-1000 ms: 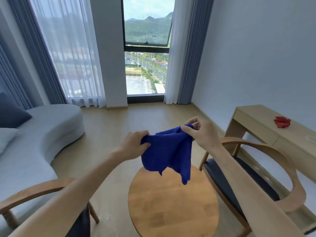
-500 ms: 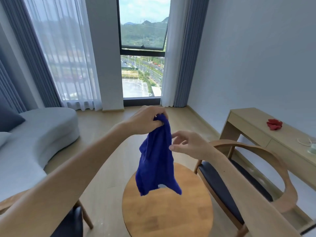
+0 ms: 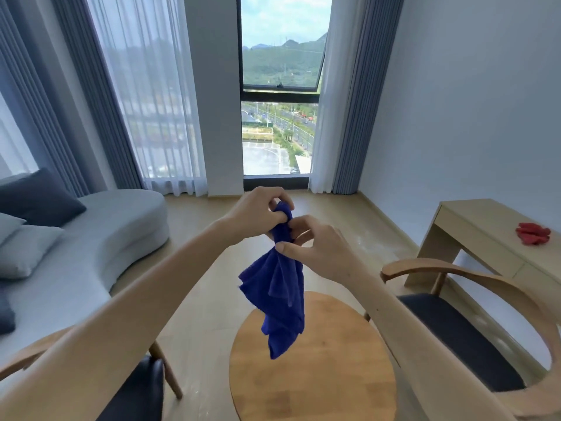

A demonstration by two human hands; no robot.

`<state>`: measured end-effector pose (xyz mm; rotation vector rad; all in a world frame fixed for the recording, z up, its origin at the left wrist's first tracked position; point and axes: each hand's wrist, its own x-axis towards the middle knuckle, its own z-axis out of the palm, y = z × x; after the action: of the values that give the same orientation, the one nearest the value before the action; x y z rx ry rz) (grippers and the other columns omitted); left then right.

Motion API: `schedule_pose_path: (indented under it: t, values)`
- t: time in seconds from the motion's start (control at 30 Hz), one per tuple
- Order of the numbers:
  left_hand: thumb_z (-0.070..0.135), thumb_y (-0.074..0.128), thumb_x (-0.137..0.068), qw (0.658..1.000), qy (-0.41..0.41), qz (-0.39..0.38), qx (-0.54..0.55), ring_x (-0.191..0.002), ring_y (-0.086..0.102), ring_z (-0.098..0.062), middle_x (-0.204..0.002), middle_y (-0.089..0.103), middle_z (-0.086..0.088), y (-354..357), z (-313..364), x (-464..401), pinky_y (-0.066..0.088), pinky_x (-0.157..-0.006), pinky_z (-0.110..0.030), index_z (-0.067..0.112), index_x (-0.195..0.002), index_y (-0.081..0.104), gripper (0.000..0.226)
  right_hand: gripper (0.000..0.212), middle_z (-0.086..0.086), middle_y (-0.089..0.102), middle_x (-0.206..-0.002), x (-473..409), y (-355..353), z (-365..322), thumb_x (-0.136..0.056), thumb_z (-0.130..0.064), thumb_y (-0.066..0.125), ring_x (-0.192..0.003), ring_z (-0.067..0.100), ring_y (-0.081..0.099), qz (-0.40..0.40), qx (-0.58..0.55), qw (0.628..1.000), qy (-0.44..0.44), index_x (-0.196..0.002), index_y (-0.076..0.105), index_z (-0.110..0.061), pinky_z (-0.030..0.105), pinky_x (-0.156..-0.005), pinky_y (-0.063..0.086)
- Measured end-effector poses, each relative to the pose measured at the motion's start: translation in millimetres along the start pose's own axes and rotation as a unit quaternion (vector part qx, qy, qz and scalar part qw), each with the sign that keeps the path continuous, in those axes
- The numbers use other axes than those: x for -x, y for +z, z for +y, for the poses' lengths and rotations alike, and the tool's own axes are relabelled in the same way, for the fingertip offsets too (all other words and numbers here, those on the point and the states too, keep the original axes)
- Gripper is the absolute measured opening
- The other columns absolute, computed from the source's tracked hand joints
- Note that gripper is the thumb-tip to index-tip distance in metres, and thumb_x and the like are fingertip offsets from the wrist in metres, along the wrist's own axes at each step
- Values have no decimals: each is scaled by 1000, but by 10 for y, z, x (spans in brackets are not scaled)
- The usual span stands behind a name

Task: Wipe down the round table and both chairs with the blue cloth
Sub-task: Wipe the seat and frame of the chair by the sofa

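The wiping itself does not look begun. The blue cloth (image 3: 280,296) is up in the air, bunched at its top between both hands and hanging loose in folds below the fingers, well clear of any surface. The left hand (image 3: 258,215) holds the top of the cloth with its fingers (image 3: 280,214) curled tightly round the bunched end. The right hand (image 3: 315,247) sits just beside and slightly below it, its thumb and fingertips pinching the cloth right under the left hand's grip, so both hands are closed on the same narrow neck of fabric.

Below the fingers, past the hanging tail of the cloth, stands the round tabletop (image 3: 318,375); the cloth's lowest corner hangs over it but apart from it. To the right of the fingers is one chair (image 3: 473,338) with a dark seat and a curved wooden arm. To the lower left, partly behind the left forearm, is the other chair (image 3: 142,390). Neither is touched by hand or cloth.

My reading is that the person is gathering or refolding the cloth into a usable pad. If so, everything is left to do: the tabletop, then both chairs. Nothing on the wood shows whether any part has been wiped.
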<state>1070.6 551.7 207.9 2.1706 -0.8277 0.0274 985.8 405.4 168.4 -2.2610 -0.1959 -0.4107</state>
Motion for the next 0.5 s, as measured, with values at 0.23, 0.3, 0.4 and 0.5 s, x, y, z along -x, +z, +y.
schedule_pose_path:
  t: [0.23, 0.3, 0.4, 0.5]
  values:
    - [3, 60, -87, 993, -58, -2, 100, -84, 66, -18, -86, 68, -2, 38, 63, -40, 58, -64, -25, 25, -85, 65, 23, 38, -12, 63, -96, -74, -36, 30, -82, -29, 73, -81, -1, 62, -6, -19, 1000, 9, -114, 55, -21, 5, -61, 47]
    - [2, 58, -87, 992, -54, 3, 112, -82, 66, -16, -84, 68, -1, 10, 83, -52, 55, -60, -20, 23, -85, 66, 23, 24, -12, 66, -96, -94, -117, 114, -87, -26, 67, -82, 1, 63, 9, -46, 999, 15, -109, 59, -24, 11, -65, 50]
    - [2, 58, -88, 991, -41, -3, 124, -84, 64, -13, -86, 67, 3, -68, 146, -73, 52, -59, -18, 24, -87, 66, 24, 33, -6, 64, -103, -83, -236, 438, -86, -5, 63, -93, 8, 60, 25, -40, 997, 53, -113, 61, -25, 16, -73, 49]
    - [2, 57, -88, 993, -14, 5, 121, -82, 62, -8, -87, 67, 6, -169, 268, -95, 52, -60, -15, 26, -83, 68, 27, 61, -5, 55, -125, 17, -107, 856, -79, -2, 67, -113, 13, 51, -90, 50, 988, 114, -132, 49, -25, 27, -89, 47]
